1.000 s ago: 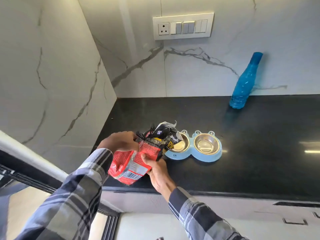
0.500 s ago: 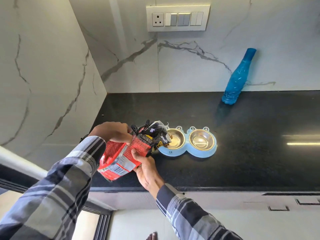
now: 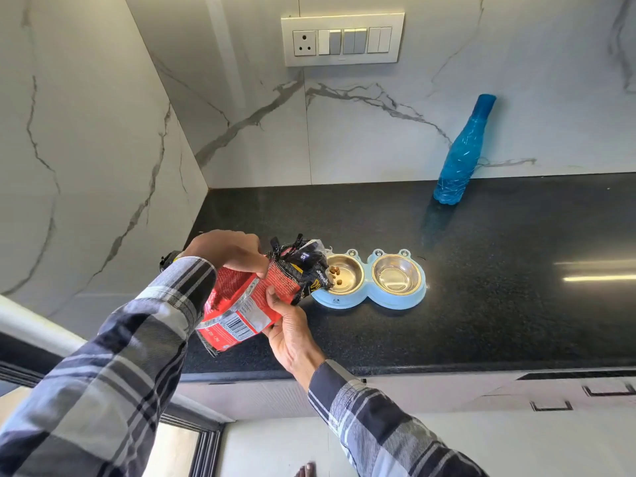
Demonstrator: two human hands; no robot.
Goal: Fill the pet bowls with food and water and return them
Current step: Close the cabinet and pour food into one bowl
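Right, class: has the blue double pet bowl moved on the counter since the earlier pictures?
No. The double pet bowl sits in the same spot relative to the blue bottle and the counter's front edge; only the camera shifted.

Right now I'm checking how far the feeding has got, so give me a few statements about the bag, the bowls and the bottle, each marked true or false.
1. Both hands hold the red pet food bag, the left hand above and the right hand below. True.
2. Kibble is falling into the left bowl. True.
3. The right bowl is already full of kibble. False: nothing can be seen in it but bare metal.
4. The blue bottle lies on its side beside the bowls. False: it stands at the back wall, apart from them.
5. The two bowls sit in one light blue holder on the black countertop. True.
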